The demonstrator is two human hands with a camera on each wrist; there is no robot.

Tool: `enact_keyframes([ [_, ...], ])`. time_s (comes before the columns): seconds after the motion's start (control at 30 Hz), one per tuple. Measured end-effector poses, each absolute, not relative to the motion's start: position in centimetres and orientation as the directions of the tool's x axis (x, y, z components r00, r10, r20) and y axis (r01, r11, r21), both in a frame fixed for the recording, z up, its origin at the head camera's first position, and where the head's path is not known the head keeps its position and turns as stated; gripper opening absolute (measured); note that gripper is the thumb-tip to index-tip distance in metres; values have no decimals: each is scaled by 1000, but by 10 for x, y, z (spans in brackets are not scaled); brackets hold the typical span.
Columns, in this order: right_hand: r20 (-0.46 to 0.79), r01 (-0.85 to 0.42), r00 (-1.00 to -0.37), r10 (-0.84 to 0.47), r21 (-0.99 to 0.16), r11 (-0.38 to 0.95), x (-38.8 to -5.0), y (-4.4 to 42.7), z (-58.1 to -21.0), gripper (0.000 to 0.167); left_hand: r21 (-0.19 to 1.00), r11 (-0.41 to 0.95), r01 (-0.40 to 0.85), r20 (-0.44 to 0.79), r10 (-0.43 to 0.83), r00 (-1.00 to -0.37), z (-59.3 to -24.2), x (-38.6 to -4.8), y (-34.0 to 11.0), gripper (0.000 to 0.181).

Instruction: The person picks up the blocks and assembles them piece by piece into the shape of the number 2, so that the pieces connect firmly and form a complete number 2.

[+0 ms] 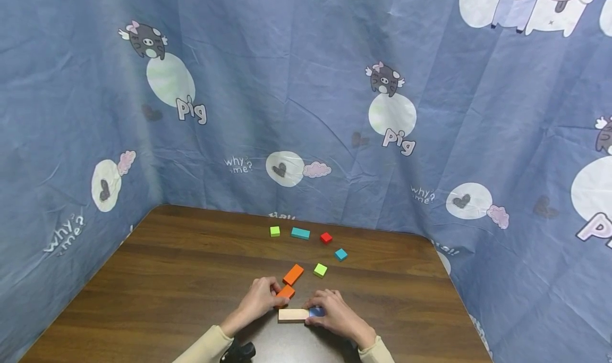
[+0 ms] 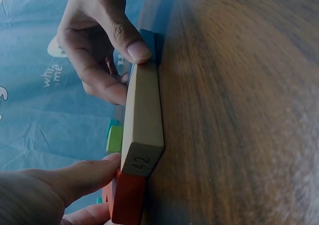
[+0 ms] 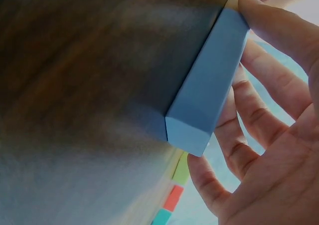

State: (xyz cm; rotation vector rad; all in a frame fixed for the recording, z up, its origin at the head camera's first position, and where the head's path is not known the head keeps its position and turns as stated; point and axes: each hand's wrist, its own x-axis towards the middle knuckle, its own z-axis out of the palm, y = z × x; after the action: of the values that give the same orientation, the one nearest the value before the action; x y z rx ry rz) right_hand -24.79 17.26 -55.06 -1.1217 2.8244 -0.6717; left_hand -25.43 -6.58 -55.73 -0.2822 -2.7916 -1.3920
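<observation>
Left hand [image 1: 258, 299] had an orange block [image 1: 287, 292] pinched. Right hand [image 1: 336, 314] gripped a blue block [image 3: 208, 70], snug against a tan one [image 1: 292, 315].

The left grip [image 1: 260, 296] pinches — left thumb [image 2: 92, 174] extended on one side, left fingers [image 2: 92, 214] opposite — with the left wrist [image 1: 230, 323] behind it, nearer the body. Just right of that grip, apart from it, the right grip [image 1: 333, 311] pinches too, its right thumb [image 3: 284, 29] facing spread right fingers [image 3: 260, 116]. Behind it sits the right wrist [image 1: 363, 334]; sleeved forearms [image 1: 206, 347] converge toward both grips.
</observation>
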Motion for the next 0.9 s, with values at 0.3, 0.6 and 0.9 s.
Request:
enact_keyframes([
  [0.3, 141, -654, -738, -660, -390, 648, -247, 173, -552, 27, 802, 572, 174, 97, 162, -982, -558, -254, -65, 27],
  [0.6, 141, -624, -756, -639, -452, 638, -253, 177, -540, 40, 783, 593, 188, 120, 152, -981, -559, -255, -66, 29],
  [0.9, 146, -570, -797, -586, -502, 651, -278, 200, -512, 40, 806, 561, 189, 110, 172, -979, -558, -253, -67, 27],
])
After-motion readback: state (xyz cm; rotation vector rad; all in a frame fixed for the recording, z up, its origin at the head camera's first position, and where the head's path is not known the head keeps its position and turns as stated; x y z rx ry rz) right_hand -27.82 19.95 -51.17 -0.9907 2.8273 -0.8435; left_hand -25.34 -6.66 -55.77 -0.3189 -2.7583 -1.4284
